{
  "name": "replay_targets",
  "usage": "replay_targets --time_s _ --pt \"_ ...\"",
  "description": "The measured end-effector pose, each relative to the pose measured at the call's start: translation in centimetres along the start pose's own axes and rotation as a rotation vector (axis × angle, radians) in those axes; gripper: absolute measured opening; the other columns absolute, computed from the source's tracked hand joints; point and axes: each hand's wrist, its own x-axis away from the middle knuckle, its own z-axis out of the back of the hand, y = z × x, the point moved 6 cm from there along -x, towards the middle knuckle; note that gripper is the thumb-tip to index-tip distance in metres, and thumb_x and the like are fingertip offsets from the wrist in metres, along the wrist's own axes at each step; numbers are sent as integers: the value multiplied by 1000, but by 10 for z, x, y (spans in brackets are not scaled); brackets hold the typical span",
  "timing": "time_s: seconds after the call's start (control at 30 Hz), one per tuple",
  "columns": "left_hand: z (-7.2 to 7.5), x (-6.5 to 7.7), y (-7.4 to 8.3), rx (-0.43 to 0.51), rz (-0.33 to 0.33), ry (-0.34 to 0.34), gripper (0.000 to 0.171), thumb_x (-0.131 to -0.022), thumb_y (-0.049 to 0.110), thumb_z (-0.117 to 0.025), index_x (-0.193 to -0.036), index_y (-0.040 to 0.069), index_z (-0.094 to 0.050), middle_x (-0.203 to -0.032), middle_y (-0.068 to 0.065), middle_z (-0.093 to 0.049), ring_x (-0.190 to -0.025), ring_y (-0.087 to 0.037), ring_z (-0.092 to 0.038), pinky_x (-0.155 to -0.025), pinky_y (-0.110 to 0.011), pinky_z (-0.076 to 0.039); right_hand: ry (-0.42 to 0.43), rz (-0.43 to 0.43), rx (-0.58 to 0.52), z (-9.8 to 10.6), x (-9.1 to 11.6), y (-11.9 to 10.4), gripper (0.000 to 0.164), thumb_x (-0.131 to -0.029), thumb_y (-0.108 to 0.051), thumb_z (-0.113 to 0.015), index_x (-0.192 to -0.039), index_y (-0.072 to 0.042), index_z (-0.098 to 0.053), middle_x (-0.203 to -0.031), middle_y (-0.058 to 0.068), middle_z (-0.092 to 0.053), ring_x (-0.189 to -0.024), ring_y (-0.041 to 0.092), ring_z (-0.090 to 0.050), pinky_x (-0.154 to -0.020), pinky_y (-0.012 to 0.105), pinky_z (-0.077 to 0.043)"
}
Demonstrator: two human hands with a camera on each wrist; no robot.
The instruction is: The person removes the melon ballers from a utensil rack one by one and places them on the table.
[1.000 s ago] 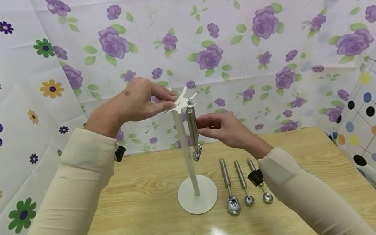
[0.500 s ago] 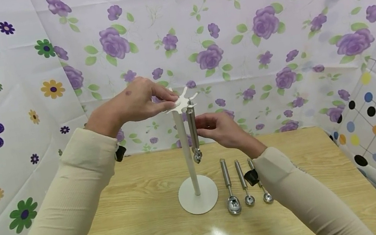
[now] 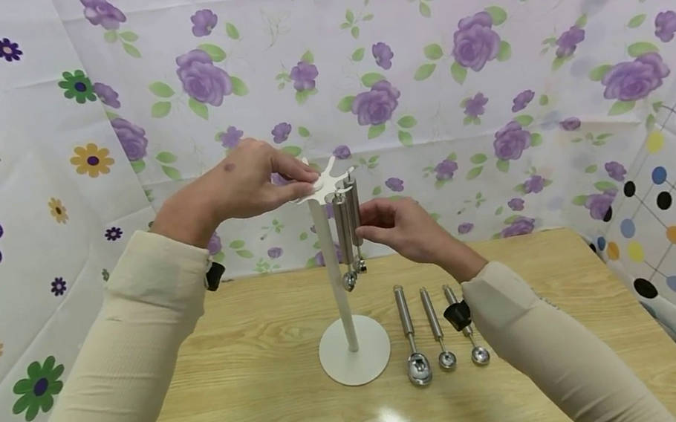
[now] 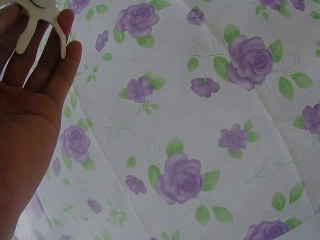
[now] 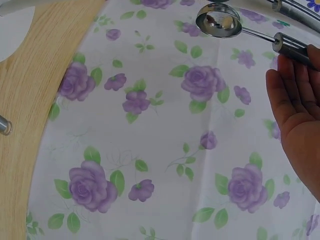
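A white stand [image 3: 332, 272] with a round base carries a ring of curved hooks [image 3: 330, 181] at its top. My left hand [image 3: 251, 181] pinches this hooked top between thumb and fingers; in the left wrist view, two prongs [image 4: 27, 36] lie across the fingers. Two steel melon ballers hang from hooks on the right side, bowls down. My right hand [image 3: 402, 226] holds the handle of the rear melon baller [image 3: 355, 212]; the right wrist view shows its round bowl [image 5: 218, 21]. The front melon baller [image 3: 344, 232] hangs free beside it.
On the wooden table [image 3: 250, 407], right of the base, lie a large oval scoop [image 3: 417, 367] and two smaller ball scoops, one [image 3: 439, 333] in the middle and one [image 3: 479, 354] partly behind my right wrist camera. Floral cloth [image 3: 427, 97] stands behind.
The rear melon baller and my right hand have shifted slightly right, so the two hanging tools, which overlapped half a second ago, now show side by side. My left hand stays put.
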Motion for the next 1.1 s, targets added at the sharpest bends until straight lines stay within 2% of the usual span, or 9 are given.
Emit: replay_targets --time_s 0.3,0.53,0.77,1.1 --pt "1 0 1 -8 2 -6 20 -93 12 -72 -112 5 -77 -116 -10 -72 -104 -24 -70 -87 -41 -55 30 1 17 12 5 0 23 -97 -8 -67 -118 -2 -69 -106 9 -71 -93 20 -68 -80 34 -55" --pt "1 0 1 -14 -6 3 20 -93 12 -72 -112 5 -77 -115 -10 -72 -104 -25 -70 -86 -42 -55 52 -38 20 19 13 10 20 -96 -10 -68 -114 -3 -70 -104 9 -71 -92 20 -68 -81 34 -55" --pt "1 1 2 -15 -8 4 20 -93 12 -72 -112 6 -77 -115 -9 -72 -103 -24 -70 -85 -41 -55 63 -88 31 29 25 24 18 -97 -13 -68 -112 -4 -71 -101 10 -70 -87 20 -65 -75 33 -53" --pt "1 3 1 -9 -8 8 21 -94 12 -72 -113 6 -77 -116 -8 -72 -105 -24 -70 -87 -42 -55 93 -138 35 46 37 39 22 -95 -15 -70 -113 -3 -69 -105 12 -70 -95 28 -67 -78 30 -55"
